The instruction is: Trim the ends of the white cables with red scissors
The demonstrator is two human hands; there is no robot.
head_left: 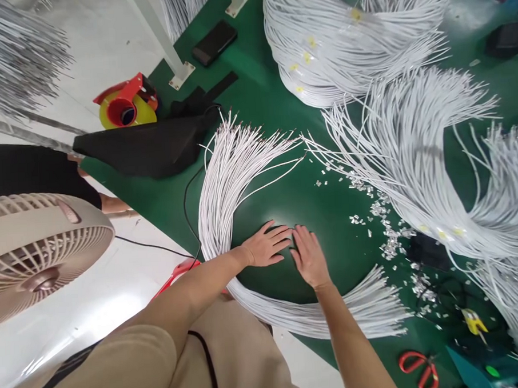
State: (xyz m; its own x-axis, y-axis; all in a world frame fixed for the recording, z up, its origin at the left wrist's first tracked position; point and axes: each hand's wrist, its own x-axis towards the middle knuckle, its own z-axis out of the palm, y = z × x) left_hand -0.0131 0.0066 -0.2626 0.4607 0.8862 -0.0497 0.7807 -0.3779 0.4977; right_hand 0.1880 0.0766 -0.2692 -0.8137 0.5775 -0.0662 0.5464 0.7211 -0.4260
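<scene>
My left hand [267, 245] lies flat on the green table [280, 199], fingers stretched toward the right. Close beside it rests my right hand [308, 256], palm down with its fingers extended; nothing is held in either. A bundle of white wires [218, 201] curves around both hands in a C shape. Its upper ends fan out beyond my hands, and its lower ends spread out at the right, under my right forearm. My left forearm crosses over the bundle's bend.
Large white wire bundles [420, 152] fill the right side. Small silvery pieces [389, 234] lie scattered beside them. Red-handled scissors [419, 370] are at the lower right. A tape dispenser [128, 105], black cloth [145, 144] and phone [214, 42] sit farther off. A fan [42, 255] stands left.
</scene>
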